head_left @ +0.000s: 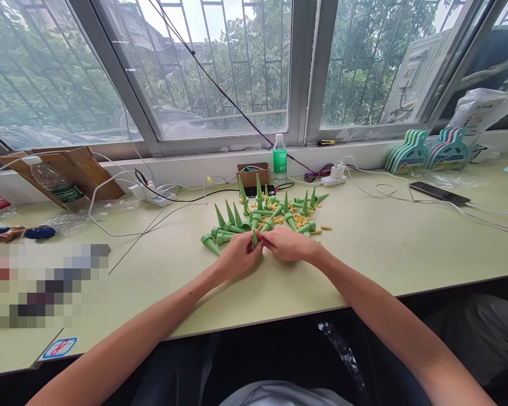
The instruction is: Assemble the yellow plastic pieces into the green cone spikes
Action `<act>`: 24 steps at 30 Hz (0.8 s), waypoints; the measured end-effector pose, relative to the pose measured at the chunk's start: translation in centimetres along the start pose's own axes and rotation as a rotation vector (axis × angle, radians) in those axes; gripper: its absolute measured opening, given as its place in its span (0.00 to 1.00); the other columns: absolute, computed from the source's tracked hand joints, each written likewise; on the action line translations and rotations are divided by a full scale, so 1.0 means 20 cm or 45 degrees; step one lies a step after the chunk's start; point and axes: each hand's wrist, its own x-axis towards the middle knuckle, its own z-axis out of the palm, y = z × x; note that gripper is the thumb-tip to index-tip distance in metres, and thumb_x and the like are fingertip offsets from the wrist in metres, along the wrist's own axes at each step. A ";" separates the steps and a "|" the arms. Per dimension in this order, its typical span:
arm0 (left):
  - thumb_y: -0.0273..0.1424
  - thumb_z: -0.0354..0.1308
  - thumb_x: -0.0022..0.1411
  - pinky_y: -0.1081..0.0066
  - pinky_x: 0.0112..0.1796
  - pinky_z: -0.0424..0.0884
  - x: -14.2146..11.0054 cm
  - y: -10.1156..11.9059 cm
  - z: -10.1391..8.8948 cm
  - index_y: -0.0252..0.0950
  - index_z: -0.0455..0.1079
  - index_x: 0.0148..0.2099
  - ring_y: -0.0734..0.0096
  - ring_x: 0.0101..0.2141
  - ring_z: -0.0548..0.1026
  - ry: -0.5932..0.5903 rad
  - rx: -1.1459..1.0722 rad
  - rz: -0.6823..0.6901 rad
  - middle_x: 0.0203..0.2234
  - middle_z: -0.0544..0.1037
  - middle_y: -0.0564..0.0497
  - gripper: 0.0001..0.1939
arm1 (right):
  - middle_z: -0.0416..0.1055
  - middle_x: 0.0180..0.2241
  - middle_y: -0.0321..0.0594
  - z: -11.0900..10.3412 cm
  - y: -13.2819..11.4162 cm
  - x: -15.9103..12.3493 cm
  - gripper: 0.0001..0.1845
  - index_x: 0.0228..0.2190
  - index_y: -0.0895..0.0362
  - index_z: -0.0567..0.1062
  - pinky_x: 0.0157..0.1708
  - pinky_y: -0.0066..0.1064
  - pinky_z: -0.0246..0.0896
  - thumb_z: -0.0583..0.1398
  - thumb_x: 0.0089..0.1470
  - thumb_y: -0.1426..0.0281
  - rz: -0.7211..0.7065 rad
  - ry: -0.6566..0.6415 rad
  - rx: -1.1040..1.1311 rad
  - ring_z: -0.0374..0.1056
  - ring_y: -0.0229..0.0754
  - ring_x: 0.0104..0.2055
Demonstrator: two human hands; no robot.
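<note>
My left hand and my right hand meet at the middle of the pale green table, fingers curled together around one green cone-shaped spike that stands upright between them. Just behind my hands lies a heap of several more green spikes, some upright, some lying flat. Small yellow pieces are scattered among them. What my right fingertips pinch besides the spike is hidden.
A green-labelled bottle and a small cardboard box stand by the window sill. Power strips and cables cross the back of the table. A phone lies at the right, teal hangers behind it. Cardboard leans at the left.
</note>
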 end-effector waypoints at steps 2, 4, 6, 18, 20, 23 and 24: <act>0.32 0.50 0.63 0.73 0.24 0.56 0.00 0.00 0.00 0.35 0.61 0.27 0.77 0.20 0.57 -0.006 0.001 0.001 0.17 0.62 0.57 0.12 | 0.72 0.32 0.45 0.00 0.00 0.00 0.14 0.35 0.60 0.71 0.28 0.29 0.48 0.47 0.63 0.73 0.004 0.000 -0.001 0.63 0.40 0.30; 0.32 0.51 0.62 0.73 0.24 0.55 0.00 0.00 0.00 0.35 0.61 0.27 0.77 0.19 0.57 0.001 0.006 0.005 0.17 0.62 0.57 0.12 | 0.72 0.32 0.45 0.00 0.00 0.00 0.14 0.34 0.60 0.71 0.27 0.29 0.48 0.47 0.62 0.73 0.003 0.005 -0.005 0.63 0.40 0.30; 0.33 0.51 0.62 0.73 0.24 0.55 0.00 0.00 0.00 0.35 0.61 0.27 0.77 0.19 0.57 0.005 0.010 0.004 0.16 0.62 0.57 0.12 | 0.72 0.32 0.45 0.00 0.00 0.00 0.13 0.34 0.60 0.71 0.27 0.29 0.48 0.47 0.62 0.73 -0.005 0.007 -0.006 0.63 0.40 0.30; 0.33 0.50 0.63 0.73 0.23 0.56 0.00 -0.01 0.00 0.36 0.61 0.27 0.77 0.19 0.57 0.015 0.018 0.007 0.16 0.62 0.57 0.12 | 0.71 0.31 0.44 -0.01 0.00 -0.01 0.14 0.34 0.60 0.70 0.27 0.29 0.48 0.46 0.63 0.73 -0.010 -0.005 0.001 0.62 0.39 0.29; 0.33 0.50 0.63 0.73 0.23 0.56 0.00 -0.01 0.00 0.36 0.61 0.27 0.77 0.19 0.57 0.010 0.014 0.008 0.17 0.62 0.57 0.12 | 0.71 0.31 0.44 -0.01 0.00 -0.01 0.14 0.33 0.60 0.70 0.27 0.29 0.48 0.46 0.63 0.73 -0.018 -0.002 0.001 0.61 0.39 0.29; 0.33 0.50 0.63 0.73 0.23 0.55 0.00 -0.01 0.00 0.36 0.59 0.26 0.77 0.19 0.57 0.021 0.020 0.009 0.16 0.62 0.57 0.13 | 0.71 0.31 0.44 -0.01 0.00 0.00 0.14 0.33 0.60 0.70 0.27 0.29 0.47 0.46 0.62 0.73 -0.023 0.003 0.003 0.61 0.39 0.29; 0.33 0.51 0.63 0.73 0.23 0.55 0.00 -0.01 0.00 0.36 0.59 0.26 0.78 0.19 0.57 0.029 0.020 0.013 0.16 0.61 0.57 0.13 | 0.71 0.31 0.44 -0.01 0.00 0.00 0.14 0.33 0.59 0.70 0.27 0.29 0.47 0.46 0.62 0.73 -0.023 0.005 0.005 0.61 0.39 0.29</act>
